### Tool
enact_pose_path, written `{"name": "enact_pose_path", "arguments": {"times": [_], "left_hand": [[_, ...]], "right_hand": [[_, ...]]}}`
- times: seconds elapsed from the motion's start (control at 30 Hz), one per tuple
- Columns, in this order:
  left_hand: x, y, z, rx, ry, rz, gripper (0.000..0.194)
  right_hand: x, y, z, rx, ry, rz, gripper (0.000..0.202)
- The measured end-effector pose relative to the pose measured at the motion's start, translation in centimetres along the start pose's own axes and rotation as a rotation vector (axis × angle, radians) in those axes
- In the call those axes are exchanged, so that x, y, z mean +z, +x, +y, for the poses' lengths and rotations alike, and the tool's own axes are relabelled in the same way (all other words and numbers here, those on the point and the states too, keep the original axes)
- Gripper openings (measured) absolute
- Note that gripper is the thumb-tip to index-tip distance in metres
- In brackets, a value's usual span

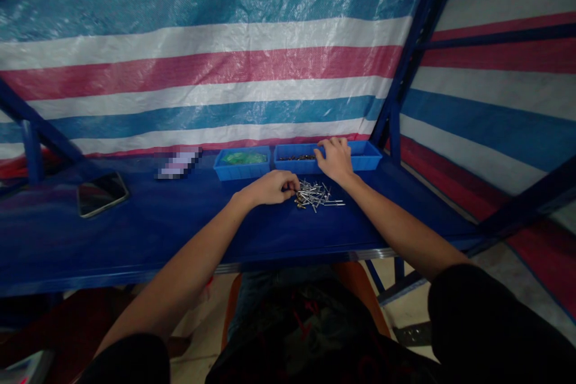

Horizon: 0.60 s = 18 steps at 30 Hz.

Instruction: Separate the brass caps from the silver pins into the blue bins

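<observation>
A loose pile of thin silvery metal pins (315, 192) lies on the blue tabletop (180, 234), with a few brass-coloured bits at its left edge. My left hand (276, 186) is at the pile's left side, fingers curled and pressed together; whatever they hold is too small to make out. Over the long blue bin (366, 159) behind the pile is my right hand (335, 158), its fingers bent down toward the bin and their tips partly hidden. Small dark brownish parts (297, 157) lie in that bin, left of my right hand.
A shorter blue bin (240, 173) with green material stands left of the long one. Farther left are a pixelated flat item (180, 163) and a dark phone (102, 194). Striped sheeting (202, 66) hangs behind, and blue frame posts (398, 90) rise at the right.
</observation>
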<state>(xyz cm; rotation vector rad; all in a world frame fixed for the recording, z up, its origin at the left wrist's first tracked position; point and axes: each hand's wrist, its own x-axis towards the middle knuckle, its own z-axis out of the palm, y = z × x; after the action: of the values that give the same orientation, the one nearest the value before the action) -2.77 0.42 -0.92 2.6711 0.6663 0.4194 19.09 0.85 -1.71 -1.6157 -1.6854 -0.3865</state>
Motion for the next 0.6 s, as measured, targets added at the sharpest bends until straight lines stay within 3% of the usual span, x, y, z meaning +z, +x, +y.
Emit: {"name": "enact_pose_path", "arguments": {"times": [0.33,0.6], "left_hand": [[0.3,-0.1,0.8,0.062,-0.09,-0.031,0.027],[0.6,0.1,0.4,0.03,-0.068,-0.023,0.023]], "right_hand": [[-0.8,-2.0,-3.8,-0.144,0.218,-0.081,0.021],[-0.6,-2.2,-3.8,-0.151,0.239,-0.16,0.02]]}}
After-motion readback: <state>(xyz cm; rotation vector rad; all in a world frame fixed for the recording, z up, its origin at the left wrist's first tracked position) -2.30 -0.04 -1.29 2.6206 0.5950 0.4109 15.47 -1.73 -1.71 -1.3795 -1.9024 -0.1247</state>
